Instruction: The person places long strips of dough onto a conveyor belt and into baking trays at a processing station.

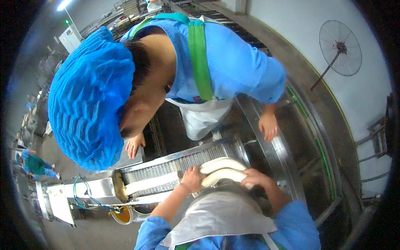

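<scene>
A thick, pale length of what looks like dough (225, 176) curves between my two hands, with a second pale strand (223, 163) lying alongside it on the far side. My left hand (193, 179) is closed around the left end, its fingers resting over the mesh conveyor (166, 167). Around the right end my right hand (255, 178) is closed too, its fingertips partly hidden. A flat pale dough strip (153, 183) lies on the conveyor and runs from the left machine outlet up to my left hand. I cannot tell whether it joins the held piece.
Across the conveyor a co-worker in a blue hair cover (89, 98) leans in, hands (268, 126) on metal edges. At the lower left hangs a container of amber liquid (122, 215) beside blue tubing (81, 193). A steel rail (273, 146) runs on the right; a fan (340, 48) stands by the wall.
</scene>
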A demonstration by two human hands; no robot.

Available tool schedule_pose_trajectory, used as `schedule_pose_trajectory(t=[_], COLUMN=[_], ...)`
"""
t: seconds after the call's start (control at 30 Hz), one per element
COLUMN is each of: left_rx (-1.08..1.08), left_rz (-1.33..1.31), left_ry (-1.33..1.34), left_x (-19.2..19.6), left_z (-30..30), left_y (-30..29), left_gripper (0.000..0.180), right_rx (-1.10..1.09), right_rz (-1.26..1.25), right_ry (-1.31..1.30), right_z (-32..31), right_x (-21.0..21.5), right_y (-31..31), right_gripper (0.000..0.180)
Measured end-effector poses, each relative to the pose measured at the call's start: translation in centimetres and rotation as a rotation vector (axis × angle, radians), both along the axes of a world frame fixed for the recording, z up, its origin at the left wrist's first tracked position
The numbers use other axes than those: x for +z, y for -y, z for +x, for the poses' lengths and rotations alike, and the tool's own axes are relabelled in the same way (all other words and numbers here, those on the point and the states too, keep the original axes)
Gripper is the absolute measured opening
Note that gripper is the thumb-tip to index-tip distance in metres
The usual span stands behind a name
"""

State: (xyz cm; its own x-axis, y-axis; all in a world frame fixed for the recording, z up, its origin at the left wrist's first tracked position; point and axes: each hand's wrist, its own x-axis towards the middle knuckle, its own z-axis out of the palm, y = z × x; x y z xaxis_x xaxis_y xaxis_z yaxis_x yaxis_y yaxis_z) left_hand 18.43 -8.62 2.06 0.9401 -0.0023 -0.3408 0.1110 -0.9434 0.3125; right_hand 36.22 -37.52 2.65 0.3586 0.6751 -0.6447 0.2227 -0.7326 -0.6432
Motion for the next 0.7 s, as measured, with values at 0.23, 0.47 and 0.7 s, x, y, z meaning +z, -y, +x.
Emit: schedule_pose_trajectory(t=[0.23,0.47,0.7], left_rx=[0.072,0.648,1.113], left_rz=[-0.215,-1.405,-1.865], left_ry=[0.065,-0.382,-0.318], left_x=[-0.8,-0.8,-0.3], left_z=[1.5,1.2,-4.0], left_y=[1.4,0.0,-1.1], left_gripper=[0.039,0.05,0.033], right_rx=[-0.619,-0.889,-0.964], right_rz=[0.205,0.421,0.572], right_ry=[-0.364,-0.546,-0.831], right_z=[-2.8,-3.7,-4.8], right_x=[0.5,4.9,2.1], right_y=[2.1,2.5,1.0], right_gripper=[0.043,0.033,0.04])
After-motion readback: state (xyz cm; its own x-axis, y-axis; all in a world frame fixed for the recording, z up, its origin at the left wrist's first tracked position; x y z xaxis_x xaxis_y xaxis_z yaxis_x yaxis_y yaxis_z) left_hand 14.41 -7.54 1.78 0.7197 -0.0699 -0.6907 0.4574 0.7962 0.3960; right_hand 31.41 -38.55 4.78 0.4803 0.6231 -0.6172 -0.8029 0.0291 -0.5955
